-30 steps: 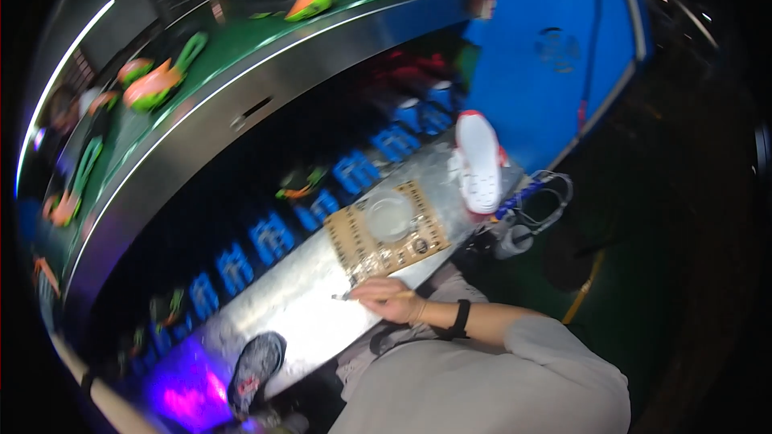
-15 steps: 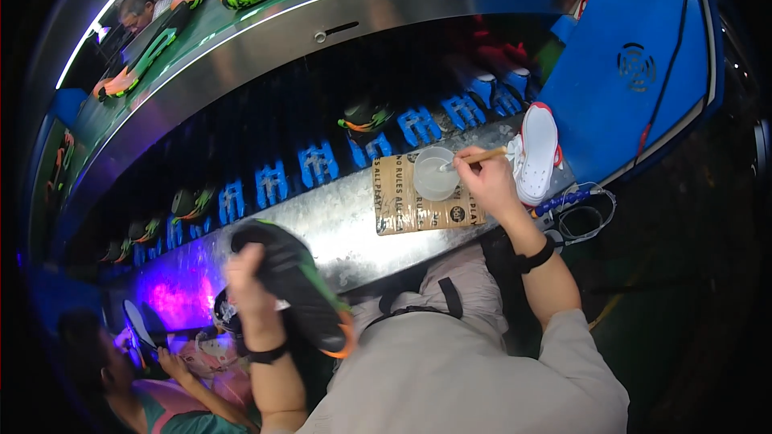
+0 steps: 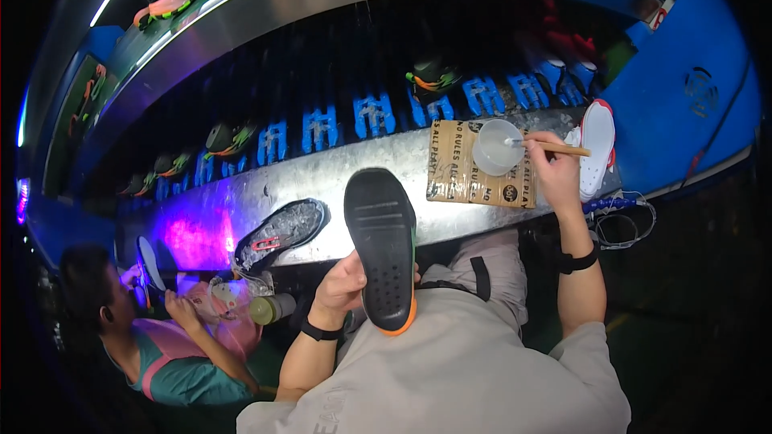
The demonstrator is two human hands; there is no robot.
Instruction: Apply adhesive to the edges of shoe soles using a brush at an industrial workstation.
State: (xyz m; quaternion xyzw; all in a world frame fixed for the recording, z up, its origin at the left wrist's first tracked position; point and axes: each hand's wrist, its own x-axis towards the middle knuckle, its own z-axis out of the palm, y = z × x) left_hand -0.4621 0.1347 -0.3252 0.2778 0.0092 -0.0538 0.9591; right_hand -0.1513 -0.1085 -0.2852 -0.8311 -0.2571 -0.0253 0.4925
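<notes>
My left hand [image 3: 341, 283] is closed around the edge of a shoe sole [image 3: 380, 249], holding it upright in front of my body. The sole has a black face with small holes and orange and green at its rim. In my right hand [image 3: 556, 170] is a brush [image 3: 560, 148] with a wooden handle, gripped near its bristle end. Its tip reaches into a translucent plastic cup [image 3: 494, 159]; the cup's contents are hard to make out. Under the cup lies a taped cardboard piece [image 3: 452, 181] on the metal ledge [image 3: 346, 157].
A black shoe-shaped piece in clear plastic [image 3: 281, 233] lies left on the ledge. At the right stand a white sole with red edging [image 3: 597, 149] and a coiled cable [image 3: 623, 221]. Behind runs a row of blue holders [image 3: 375, 116]. A co-worker [image 3: 153, 329] sits at left.
My left hand has swung the sole rightward and turned its black face up toward me. The wrapped black piece on the ledge is now uncovered. The brush stays at the cup, its handle tilted differently.
</notes>
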